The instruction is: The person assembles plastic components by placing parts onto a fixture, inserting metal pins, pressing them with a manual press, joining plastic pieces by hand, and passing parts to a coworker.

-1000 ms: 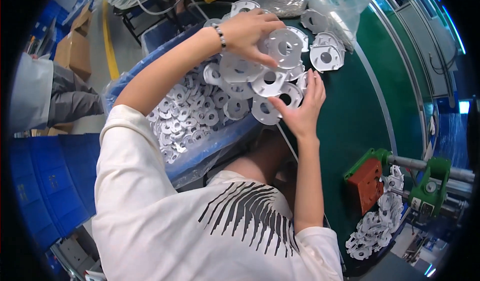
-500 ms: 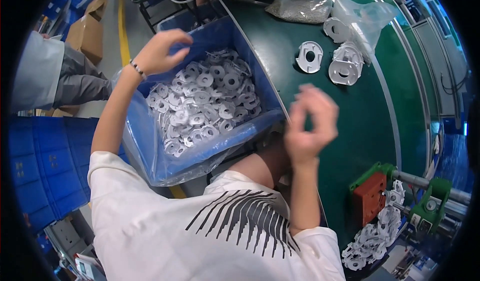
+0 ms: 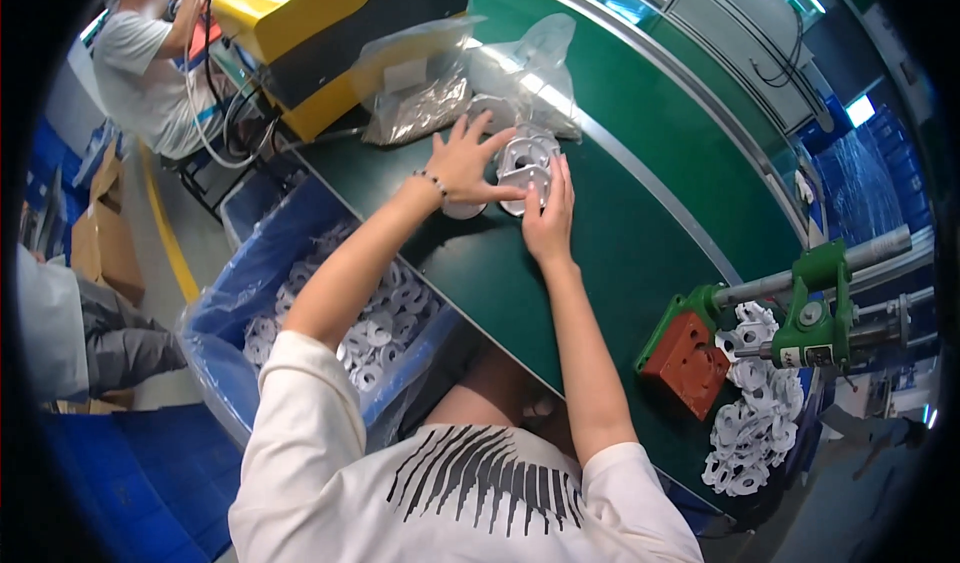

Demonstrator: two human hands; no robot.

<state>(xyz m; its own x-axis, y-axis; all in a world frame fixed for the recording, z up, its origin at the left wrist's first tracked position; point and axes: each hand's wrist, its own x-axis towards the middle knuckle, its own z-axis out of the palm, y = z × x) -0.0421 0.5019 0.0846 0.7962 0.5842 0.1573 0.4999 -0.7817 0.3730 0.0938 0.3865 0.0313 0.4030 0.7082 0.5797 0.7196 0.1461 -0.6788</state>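
White ring parts: a small stack [image 3: 526, 176] lies on the bench [image 3: 480, 288], between the two hands and just in front of a slack clear bag [image 3: 548, 58].
Left hand: spread wide [image 3: 462, 170], fingers fanned and thumb reaching across the near edge of the stack; it looks released rather than clenched.
Lone part: a white edge [image 3: 461, 209] shows under the left palm, mostly hidden.
Right hand: fingers straight along the stack's right side [image 3: 551, 219], thumb near the front edge; whether it grips or only rests there, I cannot tell.
Good handling: opposing pressure on the outer rims should keep loose rings together; a pull from one side alone could fan them out.
Watch for: the bag behind probably snags easily, so fingertips are best kept off its film.
Grainy bag: a clear one with small contents [image 3: 415, 111], beyond the left hand.
Bin: blue, film-lined [image 3: 228, 298], left of the bench, holding many similar parts.
Fixture: green [image 3: 812, 313], with a red-brown block [image 3: 686, 365], well apart at right.
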